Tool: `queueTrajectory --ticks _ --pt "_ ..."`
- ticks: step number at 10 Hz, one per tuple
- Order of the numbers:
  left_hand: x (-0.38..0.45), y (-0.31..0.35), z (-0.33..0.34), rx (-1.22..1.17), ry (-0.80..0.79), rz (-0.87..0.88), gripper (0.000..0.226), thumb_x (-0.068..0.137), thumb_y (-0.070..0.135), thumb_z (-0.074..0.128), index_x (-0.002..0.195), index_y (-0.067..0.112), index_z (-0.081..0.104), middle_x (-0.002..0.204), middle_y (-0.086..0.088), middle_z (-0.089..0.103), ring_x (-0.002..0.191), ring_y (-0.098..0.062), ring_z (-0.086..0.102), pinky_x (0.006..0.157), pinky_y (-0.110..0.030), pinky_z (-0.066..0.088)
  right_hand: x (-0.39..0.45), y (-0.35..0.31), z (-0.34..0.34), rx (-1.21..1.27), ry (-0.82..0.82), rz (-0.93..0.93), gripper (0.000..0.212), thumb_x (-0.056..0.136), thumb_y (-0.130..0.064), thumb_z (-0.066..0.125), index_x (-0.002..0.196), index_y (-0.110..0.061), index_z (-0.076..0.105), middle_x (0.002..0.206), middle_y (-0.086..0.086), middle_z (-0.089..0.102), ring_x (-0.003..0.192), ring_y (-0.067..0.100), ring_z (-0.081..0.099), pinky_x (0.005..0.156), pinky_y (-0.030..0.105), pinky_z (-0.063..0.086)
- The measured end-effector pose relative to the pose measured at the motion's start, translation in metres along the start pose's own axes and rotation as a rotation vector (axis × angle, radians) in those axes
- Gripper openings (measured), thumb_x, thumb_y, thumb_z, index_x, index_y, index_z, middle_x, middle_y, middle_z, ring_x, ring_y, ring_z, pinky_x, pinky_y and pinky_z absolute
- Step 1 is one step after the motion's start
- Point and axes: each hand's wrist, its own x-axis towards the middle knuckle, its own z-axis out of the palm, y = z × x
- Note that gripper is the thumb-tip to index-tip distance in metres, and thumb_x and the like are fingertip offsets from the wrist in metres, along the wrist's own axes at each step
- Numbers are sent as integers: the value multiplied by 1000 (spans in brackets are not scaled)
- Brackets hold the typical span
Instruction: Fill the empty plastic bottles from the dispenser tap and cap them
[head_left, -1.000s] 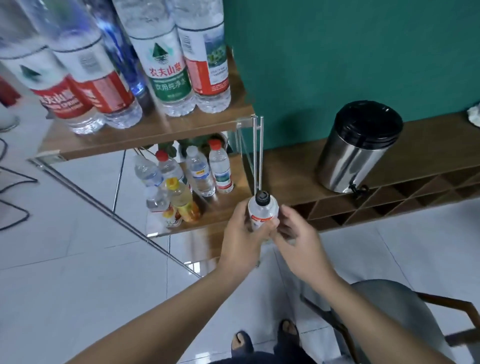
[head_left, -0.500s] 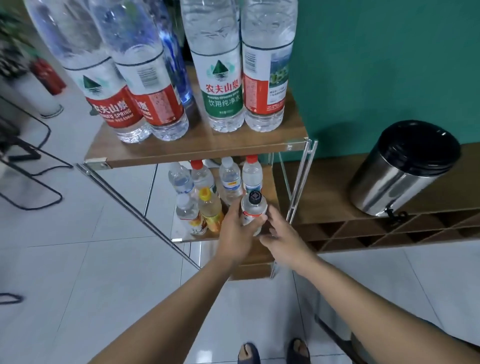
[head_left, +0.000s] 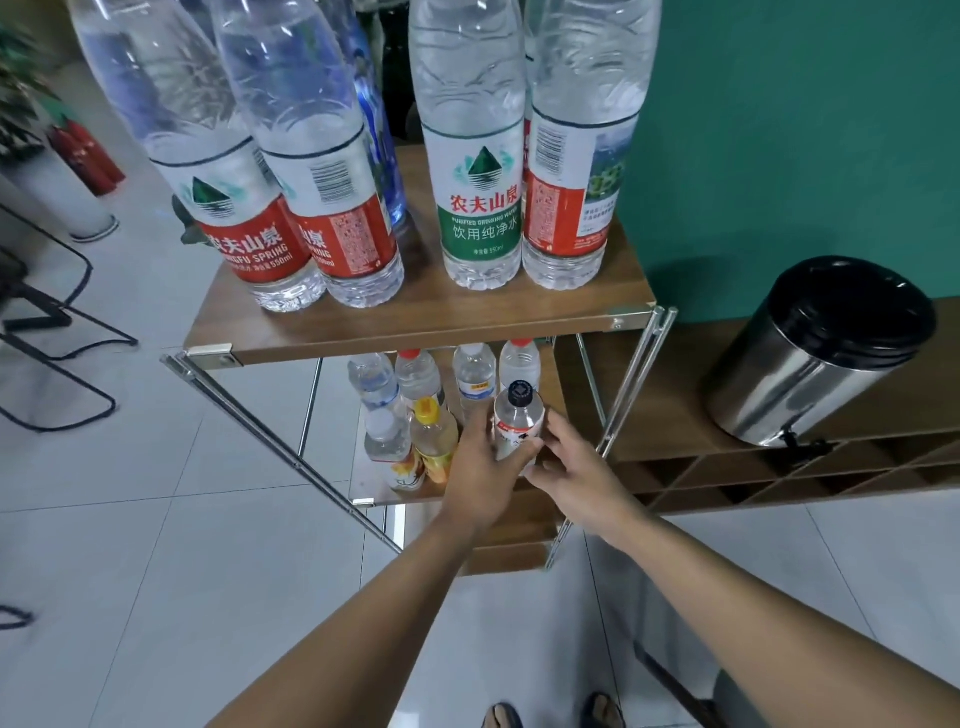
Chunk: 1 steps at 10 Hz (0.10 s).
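Observation:
My left hand (head_left: 480, 467) grips a small clear bottle with a black cap (head_left: 518, 415) and a white-and-red label, holding it upright over the lower shelf (head_left: 374, 486) of a two-tier cart. My right hand (head_left: 574, 467) is just right of the bottle, its fingers loose and touching the bottle's lower side. Several small capped bottles (head_left: 431, 395) stand on that lower shelf behind and left of the held one. The steel dispenser (head_left: 815, 358) with a black lid and a small black tap (head_left: 797, 449) sits on the wooden counter to the right.
Several tall water bottles (head_left: 483, 156) stand on the cart's top shelf (head_left: 415, 322). The cart's metal legs (head_left: 631, 395) run close to my right hand. A wooden lattice rack (head_left: 779, 478) lies under the dispenser. A chair (head_left: 727, 691) is at the lower right, black stands at the left.
My hands carried the black-capped bottle away from the dispenser side, leftward to the cart's lower shelf. My view turned left and closer to the cart.

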Motion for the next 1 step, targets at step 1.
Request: queueTrajectory --ticks 1 --pt "-8 -2 2 -66 -37 44 64 105 32 80 162 37 49 153 17 67 143 -8 63 122 -41 51 -3 4 -3 3 37 -8 70 103 -40 79 159 -58 42 160 -24 54 146 7 56 120 49 49"
